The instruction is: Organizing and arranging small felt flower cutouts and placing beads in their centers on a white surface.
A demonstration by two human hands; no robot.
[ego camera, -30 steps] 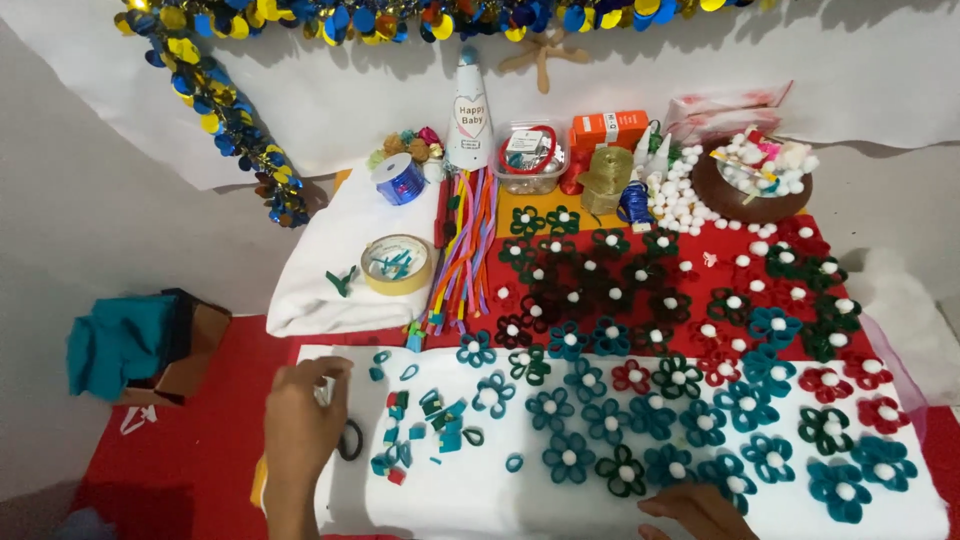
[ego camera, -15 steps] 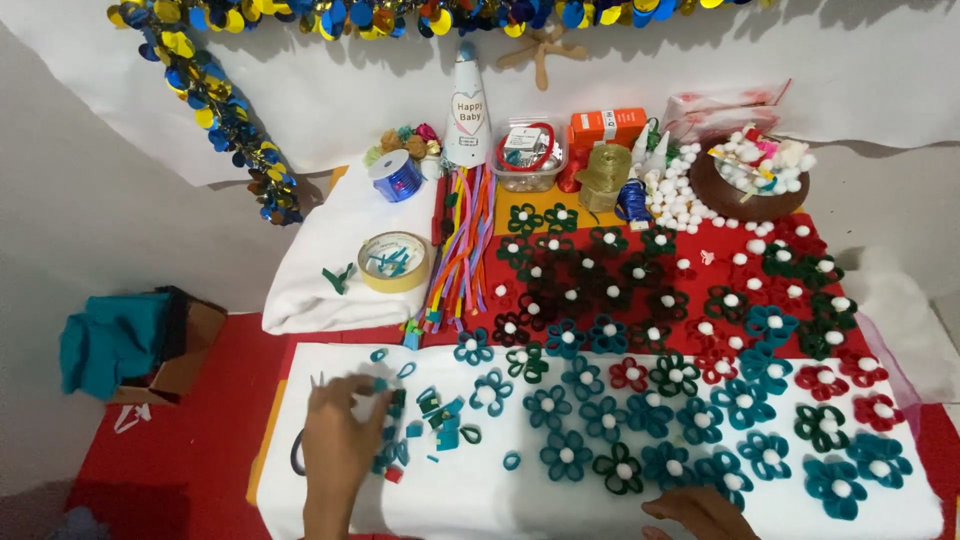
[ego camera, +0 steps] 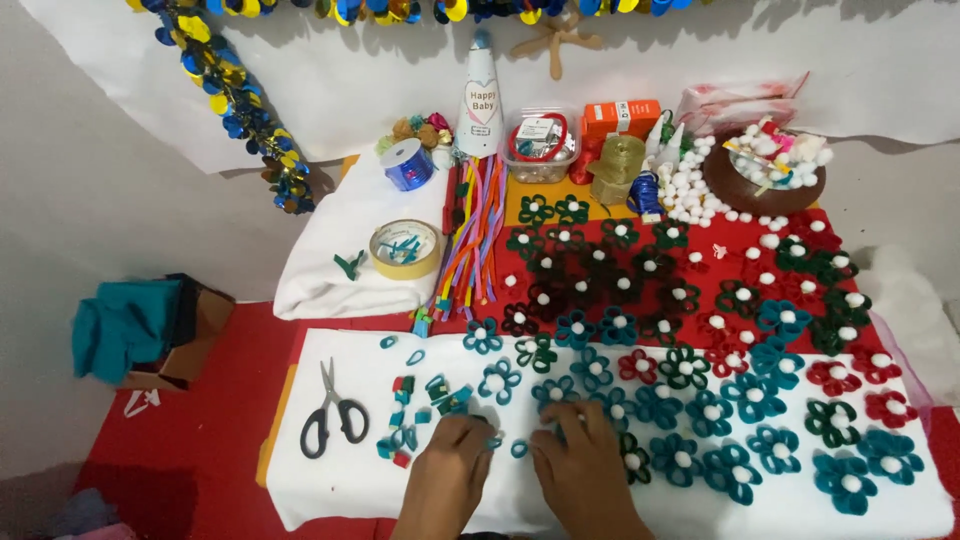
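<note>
Left hand [ego camera: 447, 465]: laid on the white sheet [ego camera: 330, 490], fingers together over a teal loop [ego camera: 495, 441]; whether it is pinched cannot be told. Right hand [ego camera: 580, 462]: set just beside the left, fingers spread, touching a teal flower [ego camera: 552, 392]; nothing is seen gripped. Teal scraps [ego camera: 420, 405]: scattered beside the left hand. Scissors [ego camera: 330, 412]: laid shut further left. Tape roll [ego camera: 405, 249]: placed on a white cloth behind.
</note>
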